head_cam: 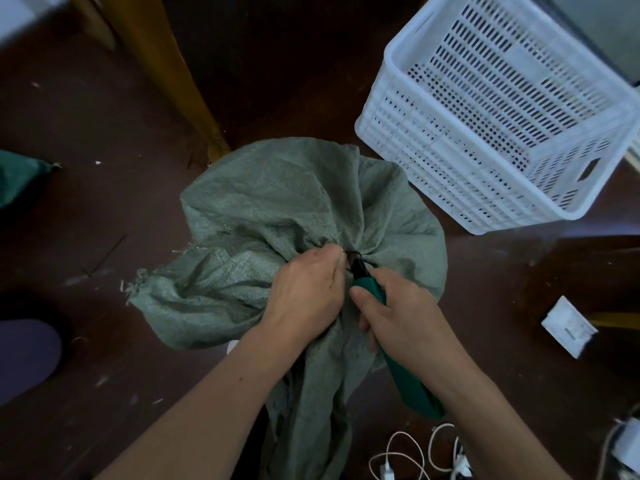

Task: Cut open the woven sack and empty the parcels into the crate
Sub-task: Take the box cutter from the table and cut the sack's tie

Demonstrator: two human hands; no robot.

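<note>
A grey-green woven sack (pixel 277 202) stands on the dark floor, its mouth gathered into a tied neck. My left hand (pixel 304 292) grips the bunched fabric just left of the tie. My right hand (pixel 405 313) holds a cutter with a long green handle (pixel 408 379); its dark hooked tip (pixel 356 261) sits at the tie on the sack's neck. A white perforated plastic crate (pixel 433 157) stands at the upper right, close to the sack. No parcels are visible; the sack hides its contents.
A wooden furniture leg (pixel 166 64) slants down to the sack's far edge. A small white box (pixel 568 327) lies on the floor at right. White cables and plugs (pixel 415 455) lie at the bottom. Another green sack (pixel 17 174) shows at the left edge.
</note>
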